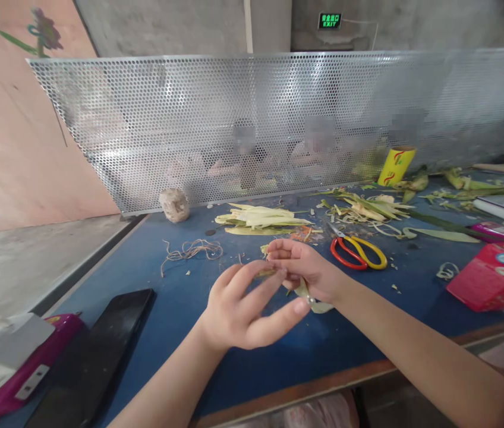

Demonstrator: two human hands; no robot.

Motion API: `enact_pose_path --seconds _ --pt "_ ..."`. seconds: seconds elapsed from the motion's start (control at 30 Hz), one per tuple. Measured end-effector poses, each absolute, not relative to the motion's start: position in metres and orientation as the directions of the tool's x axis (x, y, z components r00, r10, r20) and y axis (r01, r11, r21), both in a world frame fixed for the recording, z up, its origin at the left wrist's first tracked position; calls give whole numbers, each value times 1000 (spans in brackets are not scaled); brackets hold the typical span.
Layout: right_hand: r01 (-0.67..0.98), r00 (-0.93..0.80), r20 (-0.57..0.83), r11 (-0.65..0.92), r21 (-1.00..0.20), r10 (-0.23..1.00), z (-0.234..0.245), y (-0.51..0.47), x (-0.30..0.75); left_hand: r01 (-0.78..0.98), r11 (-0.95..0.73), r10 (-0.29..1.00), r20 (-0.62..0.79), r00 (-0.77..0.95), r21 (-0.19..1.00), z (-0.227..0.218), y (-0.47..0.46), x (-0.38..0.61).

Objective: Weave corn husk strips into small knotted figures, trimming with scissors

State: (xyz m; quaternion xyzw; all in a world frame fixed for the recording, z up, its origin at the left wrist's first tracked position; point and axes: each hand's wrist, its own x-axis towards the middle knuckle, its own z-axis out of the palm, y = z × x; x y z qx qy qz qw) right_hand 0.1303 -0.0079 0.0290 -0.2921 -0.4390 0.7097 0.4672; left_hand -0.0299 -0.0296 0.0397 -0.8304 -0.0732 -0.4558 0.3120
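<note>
The right hand [308,268] has its grip closed on a pale corn husk strip [302,290], which shows beneath it, over the blue tabletop [167,345]; the left hand [247,309] meets it, its grip's hold impossible to tell; scissors [359,252] and piled corn husks [261,219] lie beyond

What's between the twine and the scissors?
The head view shows the right hand there, over the table, plus small scraps nearer the twine.
</note>
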Motion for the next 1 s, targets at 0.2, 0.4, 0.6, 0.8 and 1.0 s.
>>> enact_pose_path --seconds 0.2,0.4,0.6,0.8,1.0 --pt "-472 -315 43 -118 -874 948 25 -6 125 497 -741 -117 815 568 -452 41 -26 -28" --pt "-497 -306 21 -141 -856 952 25 -7 124 569 -695 -96 840 533 -440 37 -22 -27" --pt "-496 -319 -21 -186 -848 947 27 -9 123 592 -654 -88 824 560 -472 38 -21 -26" --pt "-449 -313 -12 -159 -879 950 29 -7 128 517 -618 -206 757 620 -592 44 -32 -25" --pt "-371 -426 4 -171 -913 905 30 -7 134 400 -674 -204 677 707 -621 38 -33 -25"
